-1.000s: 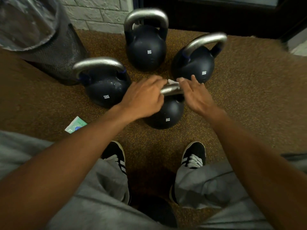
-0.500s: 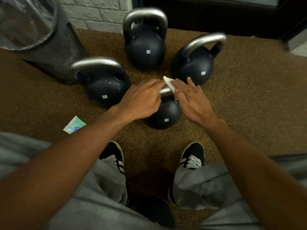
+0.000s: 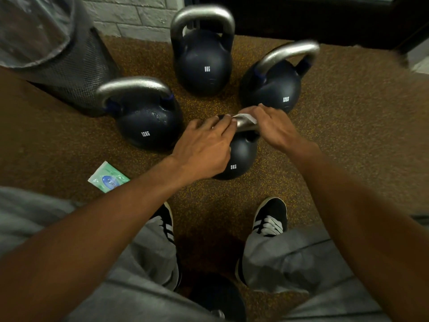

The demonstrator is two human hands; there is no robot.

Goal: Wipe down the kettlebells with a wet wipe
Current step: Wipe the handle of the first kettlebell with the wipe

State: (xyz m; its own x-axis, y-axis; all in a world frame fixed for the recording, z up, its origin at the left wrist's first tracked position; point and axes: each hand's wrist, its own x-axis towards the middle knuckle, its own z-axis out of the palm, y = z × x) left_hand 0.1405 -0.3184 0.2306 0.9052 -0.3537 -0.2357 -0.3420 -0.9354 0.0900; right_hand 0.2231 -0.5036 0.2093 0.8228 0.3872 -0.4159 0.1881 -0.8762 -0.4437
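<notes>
At twelve o'clock from you, the wet wipe (image 3: 247, 117), lifted a moment ago, now lies on the handle (image 3: 246, 129) of the near kettlebell (image 3: 241, 156). Your right hand (image 3: 276, 129) curls over it. Your left hand (image 3: 204, 147) rests at its nine o'clock, grip unclear. Wiping looks ready to resume.
</notes>
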